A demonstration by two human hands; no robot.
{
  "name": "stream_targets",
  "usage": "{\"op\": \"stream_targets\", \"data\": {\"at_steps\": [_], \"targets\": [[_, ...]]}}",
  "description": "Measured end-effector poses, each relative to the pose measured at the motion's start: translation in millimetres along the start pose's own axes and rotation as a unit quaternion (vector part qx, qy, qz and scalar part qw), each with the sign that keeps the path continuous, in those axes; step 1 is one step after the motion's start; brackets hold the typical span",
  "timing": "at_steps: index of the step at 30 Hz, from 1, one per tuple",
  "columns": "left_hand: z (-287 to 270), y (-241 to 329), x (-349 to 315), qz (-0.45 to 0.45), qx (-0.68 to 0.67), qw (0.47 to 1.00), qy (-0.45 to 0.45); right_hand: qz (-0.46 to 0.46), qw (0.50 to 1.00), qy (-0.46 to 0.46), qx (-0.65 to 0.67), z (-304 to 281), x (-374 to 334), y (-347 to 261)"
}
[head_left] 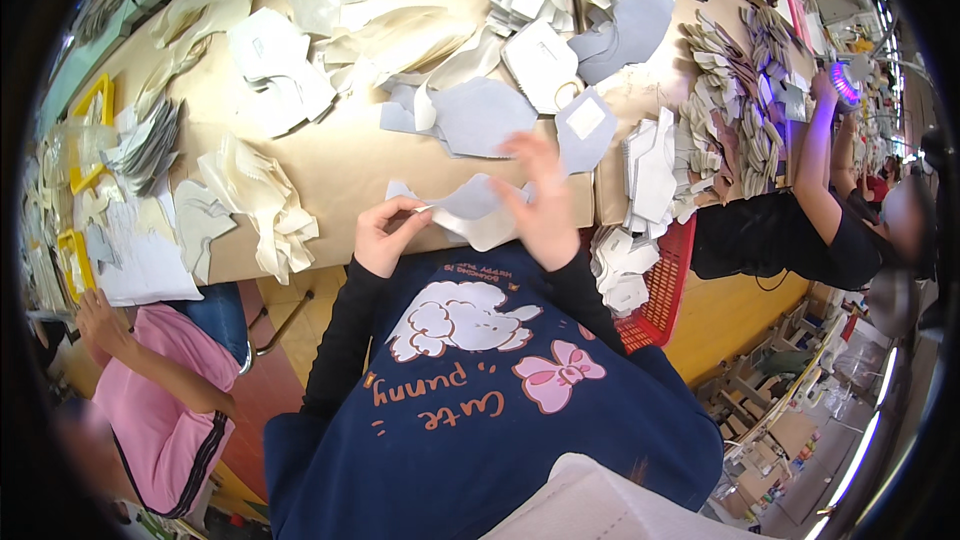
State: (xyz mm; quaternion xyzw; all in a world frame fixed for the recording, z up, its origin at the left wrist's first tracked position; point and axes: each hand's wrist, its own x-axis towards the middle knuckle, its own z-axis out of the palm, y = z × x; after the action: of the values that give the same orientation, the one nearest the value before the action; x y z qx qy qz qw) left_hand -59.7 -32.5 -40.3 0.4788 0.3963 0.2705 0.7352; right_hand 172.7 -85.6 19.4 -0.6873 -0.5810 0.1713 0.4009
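A red basket (pixel 662 285) sits at the table (pixel 350 165) edge on the right; yellow trays (pixel 88 105) stand far left. The left hand (pixel 385 235) pinches the grey piece (pixel 470 200) at its left tip. The piece lies crosswise at the near table edge, its long axis left to right. The right hand (pixel 540 205), blurred, rests fingers spread on its right end.

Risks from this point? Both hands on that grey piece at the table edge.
1. The right hand is motion-blurred over the grey cut piece; the left hand pinches only its tip, so it may slip or crease.
2. The piece overhangs the table edge and might drop into the lap.
3. The white stack beside the red basket sits by the right elbow; a nudge might topple it.
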Motion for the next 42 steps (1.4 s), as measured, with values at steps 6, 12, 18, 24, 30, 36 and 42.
{"op": "stream_targets", "data": {"at_steps": [6, 12, 18, 24, 30, 36, 42], "targets": [[-24, -20, 12, 0.004, -0.002, 1.000, 0.007, 0.199, 0.934, 0.230, -0.186, -29, -12, 81], [-41, -36, 16, 0.017, -0.022, 0.999, 0.024, 0.268, 0.933, 0.236, 0.046, -23, -12, 95], [-38, -40, 17, 0.036, -0.002, 0.999, 0.040, 0.227, 0.932, 0.260, -0.110, -12, -9, 107], [-41, -43, 21, 0.027, 0.004, 0.999, 0.039, 0.254, 0.865, 0.381, 0.206, -34, -6, 100], [-44, -48, 23, 0.038, -0.009, 0.999, 0.033, 0.013, 0.890, 0.447, -0.092, -64, 5, 65], [-46, -48, 26, 0.053, -0.012, 0.998, 0.027, -0.015, 0.979, 0.067, -0.194, -4, 27, 51], [-47, -50, 25, 0.093, 0.029, 0.995, 0.029, -0.177, 0.976, -0.120, 0.039, 45, -12, -7]]}}
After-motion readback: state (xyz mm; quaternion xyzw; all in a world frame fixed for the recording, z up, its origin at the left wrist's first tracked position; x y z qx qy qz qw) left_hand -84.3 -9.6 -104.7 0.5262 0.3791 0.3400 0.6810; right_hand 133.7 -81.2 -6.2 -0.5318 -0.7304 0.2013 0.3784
